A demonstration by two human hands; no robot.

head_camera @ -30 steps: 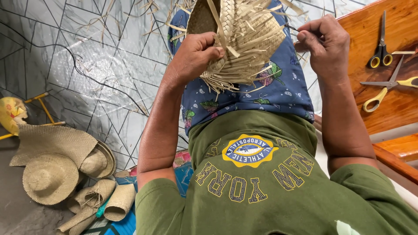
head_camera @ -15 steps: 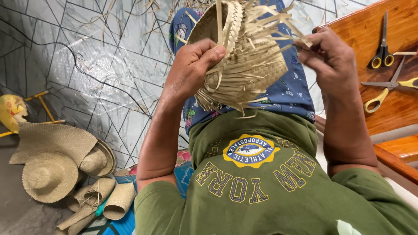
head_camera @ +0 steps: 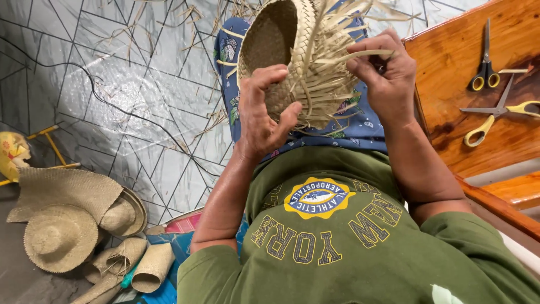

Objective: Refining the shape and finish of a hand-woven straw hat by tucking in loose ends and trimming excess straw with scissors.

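The half-woven straw hat (head_camera: 292, 62) sits up at 12 o'clock over the lap, opening turned to 10 o'clock, probably so the loose strands (head_camera: 337, 67) hang free on the right side. Left hand (head_camera: 261, 115) cups the crown from below, fingers spread and curled, thumb pressed against the weave to steady it. Right hand (head_camera: 382, 73) pinches one strand between thumb and fingers, pulling it flat. Two scissors (head_camera: 495, 107) lie on the wooden bench (head_camera: 450, 90) at 2 o'clock, within reach. Finished hats (head_camera: 62, 225) are piled on the floor at 8 o'clock.
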